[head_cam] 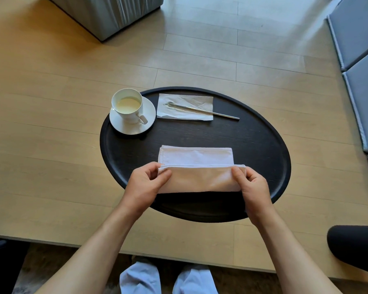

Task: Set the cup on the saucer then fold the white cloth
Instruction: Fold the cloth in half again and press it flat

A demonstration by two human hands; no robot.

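Observation:
A white cup (126, 106) with pale liquid stands on a white saucer (149, 115) at the far left of the black oval tray (253, 141). The white cloth (197, 157) lies on the tray's near half, its near part lifted and folded over toward the far edge. My left hand (146, 184) pinches the fold's left corner. My right hand (252, 184) pinches the right corner. Both hold the raised flap a little above the lower layer.
A paper napkin (202, 102) with a metal spoon (202, 111) across it lies at the tray's far side. The tray sits on a pale wooden platform (51, 124). A grey upholstered block (106, 15) stands far left, grey cushions (361, 60) at right, a dark knee (357, 247) near right.

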